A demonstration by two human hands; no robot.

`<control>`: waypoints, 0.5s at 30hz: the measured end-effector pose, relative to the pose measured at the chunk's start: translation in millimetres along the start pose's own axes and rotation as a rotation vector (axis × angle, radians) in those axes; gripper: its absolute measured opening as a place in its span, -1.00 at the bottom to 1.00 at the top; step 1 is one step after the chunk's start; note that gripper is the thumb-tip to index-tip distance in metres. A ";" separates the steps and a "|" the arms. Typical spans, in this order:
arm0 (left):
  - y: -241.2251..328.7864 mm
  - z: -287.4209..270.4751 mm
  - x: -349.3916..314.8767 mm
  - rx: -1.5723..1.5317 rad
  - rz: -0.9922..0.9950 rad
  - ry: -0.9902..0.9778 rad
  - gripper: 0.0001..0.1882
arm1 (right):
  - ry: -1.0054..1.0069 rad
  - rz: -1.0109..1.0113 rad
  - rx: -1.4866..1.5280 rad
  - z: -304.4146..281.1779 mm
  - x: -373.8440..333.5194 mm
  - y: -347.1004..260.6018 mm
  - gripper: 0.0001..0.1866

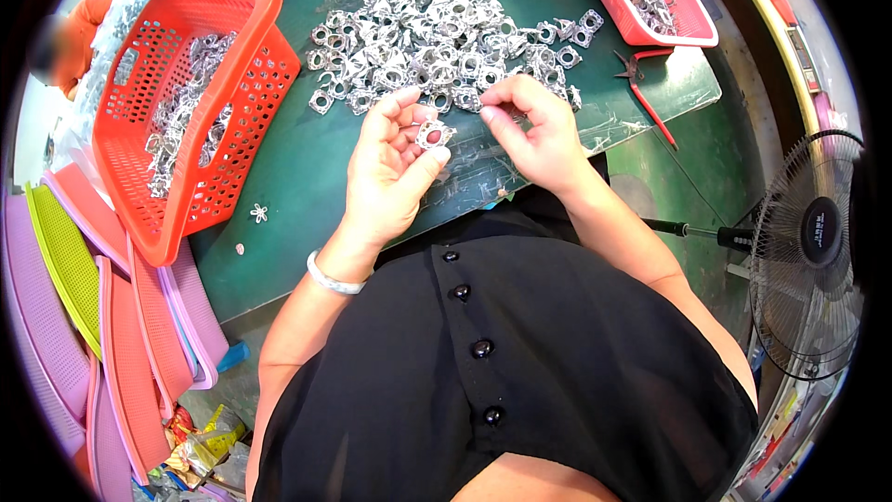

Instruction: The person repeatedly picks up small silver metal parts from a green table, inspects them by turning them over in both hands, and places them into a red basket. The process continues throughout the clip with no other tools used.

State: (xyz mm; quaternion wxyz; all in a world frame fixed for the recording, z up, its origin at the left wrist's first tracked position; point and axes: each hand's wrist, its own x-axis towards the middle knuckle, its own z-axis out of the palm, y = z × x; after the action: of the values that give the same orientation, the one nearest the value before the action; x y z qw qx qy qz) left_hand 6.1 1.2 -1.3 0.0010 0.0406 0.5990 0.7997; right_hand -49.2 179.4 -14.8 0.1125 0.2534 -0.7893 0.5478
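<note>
A small silver metal casting [434, 135] with a round hole is pinched between the thumb and fingers of my left hand [383, 177], above the table's near edge. To its right, my right hand [539, 139] has thumb and forefinger pressed together at the near edge of the pile. Whatever lies between those fingertips is too small to make out against the silver parts. Just beyond both hands spreads a heap of similar silver castings [432, 33] on the dark green table [302, 195].
A red perforated basket [243, 130] with metal parts stands left. At far right are a pink tray [641, 35] of parts and red-handled pliers [641, 98]. A fan [808, 251] stands right; stacked plastic baskets [130, 363] lean at left. An orange-sleeved person [85, 33] is far left.
</note>
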 end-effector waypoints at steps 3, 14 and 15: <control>-2.8 -7.6 1.0 -0.052 -0.138 0.032 -0.50 | 0.008 -0.165 -0.321 -4.0 6.6 8.4 -0.83; 5.4 -10.7 0.6 -0.085 -0.392 0.047 -0.70 | -0.034 -0.235 -0.540 5.8 16.9 7.4 -0.86; 4.7 -10.2 0.7 -0.046 -0.382 0.048 -0.71 | -0.040 -0.215 -0.495 5.0 17.6 7.3 -0.86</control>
State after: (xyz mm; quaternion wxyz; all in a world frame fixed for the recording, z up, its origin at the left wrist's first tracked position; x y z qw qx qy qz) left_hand 5.0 -9.9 0.4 0.1394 -0.0931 0.5771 0.7993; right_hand -67.4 171.9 -14.5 0.2128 0.3112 -0.8699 0.3180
